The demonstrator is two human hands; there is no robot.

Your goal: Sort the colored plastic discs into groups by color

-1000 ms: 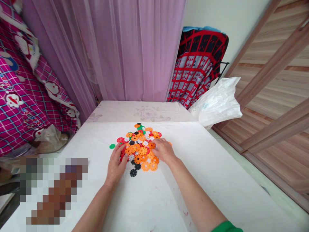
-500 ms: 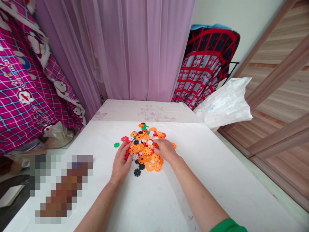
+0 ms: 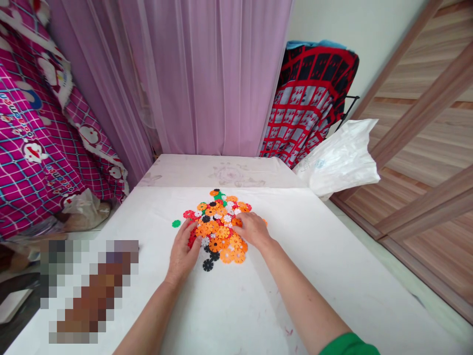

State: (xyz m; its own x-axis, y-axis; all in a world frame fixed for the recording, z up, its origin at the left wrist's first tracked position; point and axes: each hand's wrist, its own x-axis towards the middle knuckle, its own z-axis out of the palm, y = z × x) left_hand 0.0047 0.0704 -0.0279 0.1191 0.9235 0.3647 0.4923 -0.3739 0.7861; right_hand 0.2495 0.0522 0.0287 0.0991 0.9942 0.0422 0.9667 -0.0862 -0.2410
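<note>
Sheer mauve curtains (image 3: 207, 74) hang in folds beyond the smooth white bench (image 3: 314, 246). Flat, notched plastic-looking discs (image 3: 222, 231) heap mid-bench between my hands, apart, fingers loosely parted: left hand (image 3: 185, 245), right hand (image 3: 254, 229). Since half a second ago, my right hand covers more of the orange disc (image 3: 265, 223) beside it.

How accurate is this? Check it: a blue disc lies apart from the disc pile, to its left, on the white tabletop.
Wrong colour: the disc is green, as the head view shows. It does lie apart from the disc pile, to its left, on the white tabletop.
</note>
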